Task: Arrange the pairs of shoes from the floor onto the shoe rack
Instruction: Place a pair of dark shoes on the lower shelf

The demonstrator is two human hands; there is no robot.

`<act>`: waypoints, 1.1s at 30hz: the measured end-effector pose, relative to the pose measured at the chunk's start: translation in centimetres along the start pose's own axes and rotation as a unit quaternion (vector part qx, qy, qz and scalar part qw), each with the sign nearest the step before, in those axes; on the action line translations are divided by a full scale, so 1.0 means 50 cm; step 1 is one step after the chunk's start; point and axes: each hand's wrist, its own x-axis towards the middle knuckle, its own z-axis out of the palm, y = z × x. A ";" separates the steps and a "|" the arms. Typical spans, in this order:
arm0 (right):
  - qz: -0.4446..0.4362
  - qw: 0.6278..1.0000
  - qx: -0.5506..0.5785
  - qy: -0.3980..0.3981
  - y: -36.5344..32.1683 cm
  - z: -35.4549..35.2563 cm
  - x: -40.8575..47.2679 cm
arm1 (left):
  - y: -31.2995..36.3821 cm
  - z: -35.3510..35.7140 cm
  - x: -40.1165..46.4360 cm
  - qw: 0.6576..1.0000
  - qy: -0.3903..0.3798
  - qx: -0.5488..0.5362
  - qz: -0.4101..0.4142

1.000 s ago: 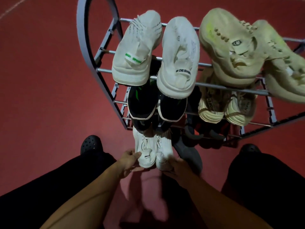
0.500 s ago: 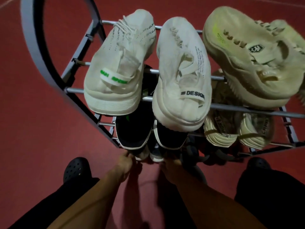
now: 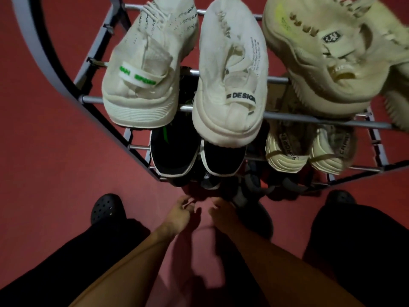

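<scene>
**Both hands empty at the foot of the rack**

Left hand and right hand sit side by side at lower centre of the frame, above the red floor, just short of the rack's bottom edge. Fingers on both loosely curled, gripping nothing; the two hands apart from each other.

Shoe rack fills the upper half, grey bars and a curved side frame at upper left. Top tier: white knit pair, heels overhanging the front bar, and to the right a pale cream pair running out of frame. Tier below: black pair at centre, beige pair to its right. Lowest tier is dark and screened by the overhanging heels; dark shoes show there, details unclear. A dark grey shoe pokes out from the bottom just beside the right hand.

Black perforated clog on the person's foot at lower left; black trouser legs at both lower corners.

Against the frame a second back: the small white pair held between the hands then is no longer visible, and the hands have pulled away from the rack.
</scene>
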 end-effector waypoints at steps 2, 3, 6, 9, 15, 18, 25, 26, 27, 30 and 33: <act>-0.013 0.999 -0.037 0.006 0.023 -0.012 -0.033 | -0.008 0.008 -0.031 1.000 -0.005 0.025 0.010; -0.022 0.999 -0.043 0.016 0.038 -0.018 -0.049 | -0.014 0.015 -0.044 0.999 -0.007 0.030 0.014; 0.009 0.999 -0.024 0.030 0.069 -0.067 -0.105 | -0.023 0.040 -0.085 0.999 -0.010 0.044 0.018; 0.022 0.999 -0.009 0.041 0.116 -0.112 -0.136 | -0.027 0.076 -0.110 0.998 -0.028 0.053 0.018; 0.044 0.997 0.028 0.055 0.188 -0.199 -0.163 | 0.002 0.165 -0.136 0.996 -0.067 0.051 0.007; 0.071 0.992 0.087 0.053 0.225 -0.225 -0.181 | -0.006 0.205 -0.135 0.995 -0.074 0.061 -0.029; 0.107 0.967 0.227 0.045 0.307 -0.221 -0.162 | -0.044 0.292 -0.123 0.990 -0.091 0.041 -0.094; 0.115 0.961 0.245 0.048 0.318 -0.213 -0.145 | -0.046 0.301 -0.118 0.989 -0.091 0.035 -0.108; 0.127 0.961 0.236 0.061 0.330 -0.204 -0.130 | -0.049 0.309 -0.111 0.988 -0.093 0.026 -0.123; 0.140 0.955 0.258 0.050 0.339 -0.206 -0.105 | -0.043 0.327 -0.085 0.983 -0.102 0.001 -0.152; 0.141 0.953 0.268 0.027 0.336 -0.218 -0.087 | -0.044 0.346 -0.046 0.979 -0.128 -0.004 -0.160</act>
